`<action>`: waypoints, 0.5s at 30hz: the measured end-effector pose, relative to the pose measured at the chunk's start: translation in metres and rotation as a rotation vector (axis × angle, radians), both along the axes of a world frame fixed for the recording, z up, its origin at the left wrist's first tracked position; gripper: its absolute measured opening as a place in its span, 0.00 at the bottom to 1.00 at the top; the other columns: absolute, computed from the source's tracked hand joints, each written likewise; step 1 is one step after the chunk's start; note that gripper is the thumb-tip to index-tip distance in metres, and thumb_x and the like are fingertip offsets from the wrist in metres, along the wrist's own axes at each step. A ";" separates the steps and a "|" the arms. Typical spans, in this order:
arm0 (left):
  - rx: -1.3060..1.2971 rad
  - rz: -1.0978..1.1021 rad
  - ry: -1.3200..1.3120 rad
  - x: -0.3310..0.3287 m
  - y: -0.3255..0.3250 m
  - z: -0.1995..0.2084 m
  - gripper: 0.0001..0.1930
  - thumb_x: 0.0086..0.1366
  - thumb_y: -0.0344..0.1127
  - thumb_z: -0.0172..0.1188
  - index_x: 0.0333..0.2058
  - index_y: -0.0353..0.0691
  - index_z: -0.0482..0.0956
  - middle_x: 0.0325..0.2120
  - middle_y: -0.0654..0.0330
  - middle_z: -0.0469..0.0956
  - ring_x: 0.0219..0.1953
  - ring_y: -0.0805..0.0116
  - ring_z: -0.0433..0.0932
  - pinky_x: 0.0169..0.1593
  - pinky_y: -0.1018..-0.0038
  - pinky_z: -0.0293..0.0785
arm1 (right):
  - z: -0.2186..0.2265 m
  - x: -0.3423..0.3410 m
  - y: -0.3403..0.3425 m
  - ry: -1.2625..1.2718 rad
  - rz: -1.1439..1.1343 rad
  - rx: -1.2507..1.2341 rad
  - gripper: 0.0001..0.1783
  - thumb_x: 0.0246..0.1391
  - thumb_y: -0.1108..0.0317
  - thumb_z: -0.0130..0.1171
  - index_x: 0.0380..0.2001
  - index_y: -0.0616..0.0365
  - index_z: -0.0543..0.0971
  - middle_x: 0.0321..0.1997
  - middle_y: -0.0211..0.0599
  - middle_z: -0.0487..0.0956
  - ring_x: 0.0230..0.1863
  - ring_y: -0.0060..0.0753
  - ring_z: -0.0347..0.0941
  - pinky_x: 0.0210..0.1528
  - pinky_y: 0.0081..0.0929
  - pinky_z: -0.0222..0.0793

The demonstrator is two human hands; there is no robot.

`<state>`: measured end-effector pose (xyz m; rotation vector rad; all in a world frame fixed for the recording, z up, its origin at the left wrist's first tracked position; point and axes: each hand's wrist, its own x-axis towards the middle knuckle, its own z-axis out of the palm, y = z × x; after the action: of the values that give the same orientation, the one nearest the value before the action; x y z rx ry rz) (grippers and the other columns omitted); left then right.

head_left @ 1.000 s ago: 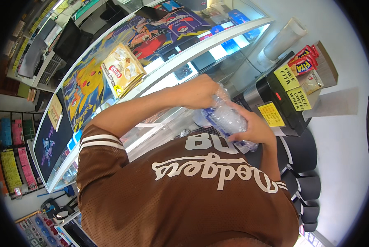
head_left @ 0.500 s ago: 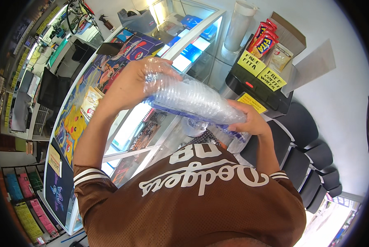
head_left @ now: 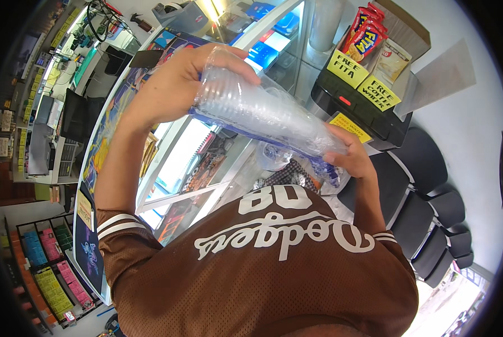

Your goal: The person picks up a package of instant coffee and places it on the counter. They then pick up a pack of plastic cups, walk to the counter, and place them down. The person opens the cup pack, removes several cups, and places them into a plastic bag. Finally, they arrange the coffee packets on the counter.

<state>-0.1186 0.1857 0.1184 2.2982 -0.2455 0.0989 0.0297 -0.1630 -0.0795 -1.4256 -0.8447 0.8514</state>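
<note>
Between my hands I hold a long stack of clear plastic cups (head_left: 262, 112) in a see-through plastic sleeve, with blue print along its lower side. It slants from upper left to lower right in front of my chest. My left hand (head_left: 178, 84) is wrapped round its upper left end, the fingers over the top. My right hand (head_left: 349, 154) grips the lower right end, where the loose blue-printed wrapper (head_left: 325, 169) bunches up. Behind the sleeve lies the lit glass display counter (head_left: 229, 163), with boxes and notebooks inside.
To the right, a black dispenser (head_left: 347, 104) carries a box with red snack packs (head_left: 366, 36) and yellow signs. A clear container (head_left: 324, 28) stands beside it. Black chairs (head_left: 380, 185) line the right wall. On the counter at left lie a colourful mat (head_left: 102, 140) and a dark phone-like object (head_left: 144, 59).
My left hand has risen slightly and shifted left with its end of the sleeve. My right hand has moved a little to the right. The view has tilted somewhat; both hands keep their hold.
</note>
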 end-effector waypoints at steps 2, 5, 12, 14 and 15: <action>-0.116 0.032 0.024 0.003 0.004 0.013 0.16 0.59 0.35 0.72 0.46 0.41 0.90 0.46 0.57 0.88 0.65 0.57 0.77 0.63 0.60 0.76 | -0.011 0.004 -0.009 0.087 -0.026 -0.001 0.43 0.51 0.62 0.77 0.69 0.66 0.73 0.66 0.41 0.78 0.64 0.33 0.73 0.69 0.32 0.65; -0.254 0.049 -0.001 0.005 0.013 0.027 0.16 0.62 0.30 0.68 0.49 0.39 0.87 0.48 0.61 0.86 0.52 0.68 0.84 0.59 0.69 0.80 | -0.025 0.013 -0.020 0.195 -0.069 0.026 0.44 0.50 0.62 0.77 0.69 0.66 0.73 0.64 0.39 0.79 0.63 0.32 0.73 0.69 0.31 0.65; -0.246 0.129 -0.027 0.020 0.011 0.060 0.17 0.62 0.29 0.67 0.50 0.40 0.85 0.45 0.61 0.85 0.46 0.72 0.85 0.51 0.75 0.85 | -0.039 0.015 -0.024 0.299 -0.074 0.118 0.48 0.47 0.54 0.78 0.68 0.67 0.73 0.62 0.37 0.80 0.61 0.29 0.74 0.68 0.30 0.65; -0.206 0.093 -0.013 0.029 0.017 0.069 0.18 0.62 0.30 0.68 0.51 0.39 0.84 0.45 0.62 0.85 0.46 0.73 0.85 0.49 0.76 0.85 | -0.038 0.014 -0.025 0.308 -0.077 0.151 0.50 0.47 0.51 0.78 0.68 0.68 0.72 0.62 0.37 0.80 0.62 0.30 0.74 0.68 0.30 0.66; -0.181 0.078 -0.040 0.034 0.025 0.071 0.18 0.62 0.30 0.68 0.52 0.39 0.84 0.45 0.62 0.84 0.45 0.73 0.85 0.47 0.76 0.85 | -0.040 0.014 -0.029 0.329 -0.094 0.152 0.51 0.46 0.50 0.78 0.69 0.68 0.72 0.62 0.37 0.80 0.62 0.31 0.74 0.68 0.30 0.66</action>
<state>-0.0842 0.2111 0.1893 2.1271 -0.1605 0.1989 0.0438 -0.1920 -0.1194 -1.1440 -0.5749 0.8991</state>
